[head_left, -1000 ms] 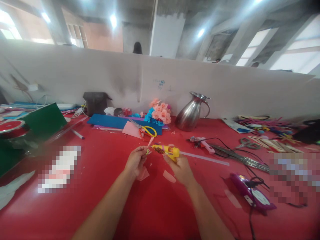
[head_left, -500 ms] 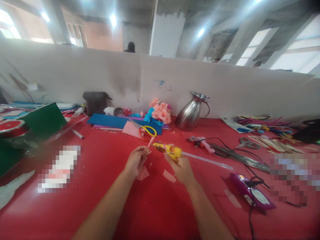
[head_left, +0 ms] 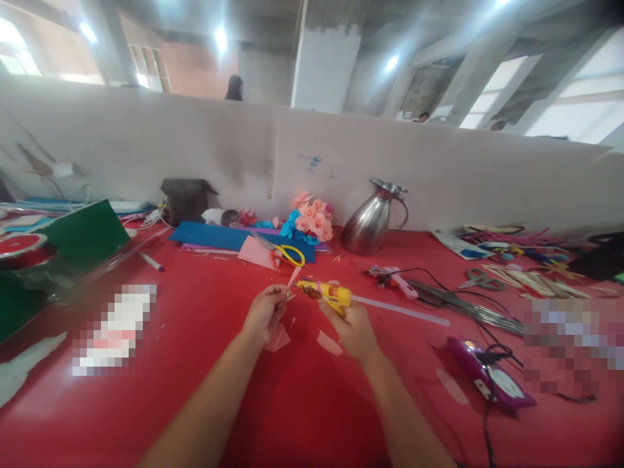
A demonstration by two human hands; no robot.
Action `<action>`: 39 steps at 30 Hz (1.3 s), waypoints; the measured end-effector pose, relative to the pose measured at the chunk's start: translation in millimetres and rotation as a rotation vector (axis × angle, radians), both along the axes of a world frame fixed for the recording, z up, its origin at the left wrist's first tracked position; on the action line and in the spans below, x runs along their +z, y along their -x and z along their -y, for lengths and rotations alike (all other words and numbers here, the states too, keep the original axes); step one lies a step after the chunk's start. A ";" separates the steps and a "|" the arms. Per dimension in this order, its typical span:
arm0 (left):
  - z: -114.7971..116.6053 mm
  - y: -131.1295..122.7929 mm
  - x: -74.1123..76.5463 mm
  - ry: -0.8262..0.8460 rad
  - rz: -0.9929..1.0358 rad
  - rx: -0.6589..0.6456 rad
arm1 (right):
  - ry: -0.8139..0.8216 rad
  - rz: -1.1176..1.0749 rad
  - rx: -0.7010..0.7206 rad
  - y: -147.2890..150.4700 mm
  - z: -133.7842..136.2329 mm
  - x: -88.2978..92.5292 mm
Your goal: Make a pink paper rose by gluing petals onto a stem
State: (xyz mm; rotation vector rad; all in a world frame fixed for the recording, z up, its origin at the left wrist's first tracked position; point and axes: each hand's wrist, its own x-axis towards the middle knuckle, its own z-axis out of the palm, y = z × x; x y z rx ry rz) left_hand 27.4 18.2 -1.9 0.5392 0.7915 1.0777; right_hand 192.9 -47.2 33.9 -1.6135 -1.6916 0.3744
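My right hand is closed round the handle of a yellow glue gun; a long clear glue stick sticks out of its back end. The gun's nozzle points left, at the fingertips of my left hand. Those fingers pinch a narrow strip of pink paper that stands up from them. Pink paper pieces lie on the red table below and between my hands. Just beyond them, yellow-handled scissors rest on a pink sheet.
Behind stand a bunch of pink and blue paper flowers and a steel jug. To the right lie a pink glue gun, wire stems and a purple power strip with cables. A green board is at left.
The yellow glue gun has shifted slightly left, its nozzle closer to the pink strip at my left fingertips. My left hand has barely moved.
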 end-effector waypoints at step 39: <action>1.0 5.4 5.3 -0.164 -0.118 0.085 | 0.258 0.474 -0.673 -72.0 -0.7 -7.2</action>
